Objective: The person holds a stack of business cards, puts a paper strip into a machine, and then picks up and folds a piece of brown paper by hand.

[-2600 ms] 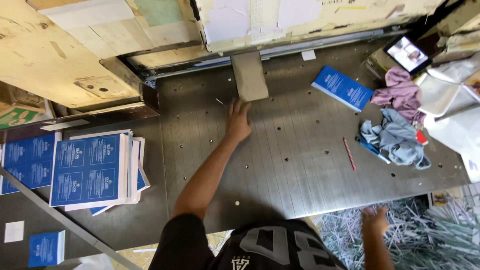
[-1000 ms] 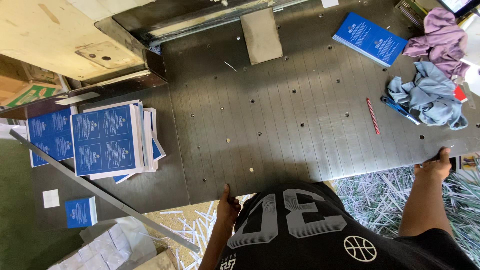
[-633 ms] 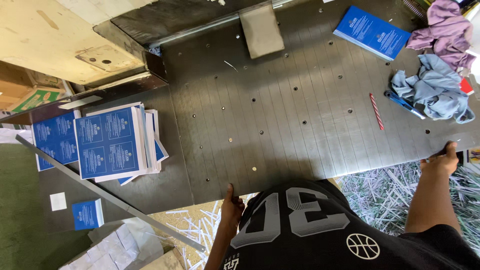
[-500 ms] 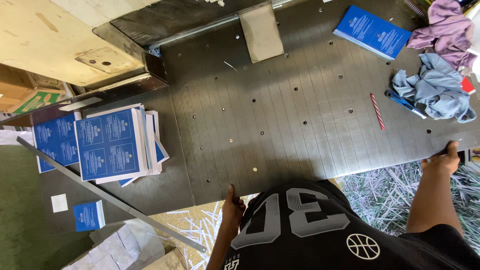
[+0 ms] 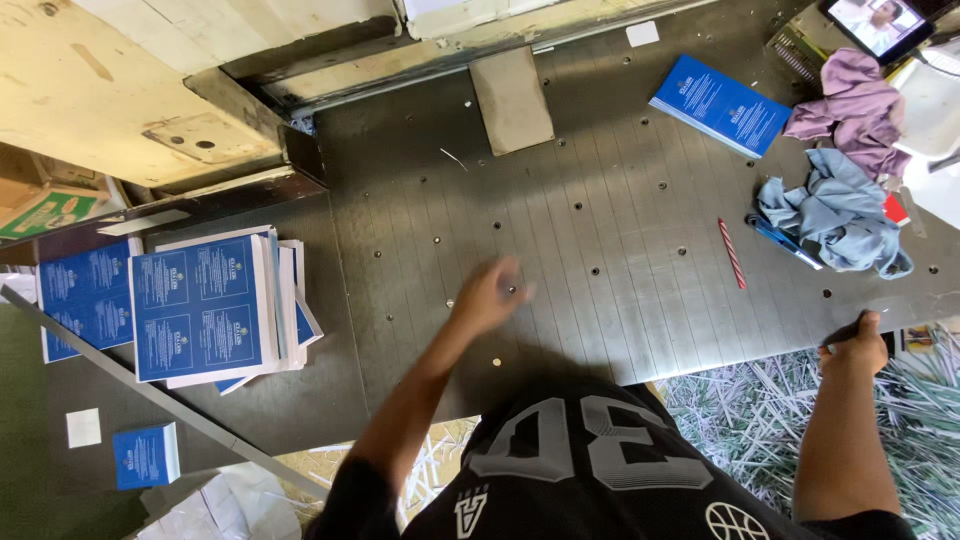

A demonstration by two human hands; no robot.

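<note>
My left hand reaches out over the dark metal table, blurred, fingers apart, with nothing in it. It hovers above the table's holed middle, to the right of a stack of blue printed sheets. My right hand grips the table's front edge at the right. A grey block lies at the far side by the machine's slot.
A blue booklet lies far right, beside purple and blue cloths, a red-striped stick and a screen. A small blue booklet sits lower left. Paper trimmings cover the floor. A cream machine body fills the upper left.
My left hand has come up from the table's front edge and swung forward over the table. My right hand stays on the edge.
</note>
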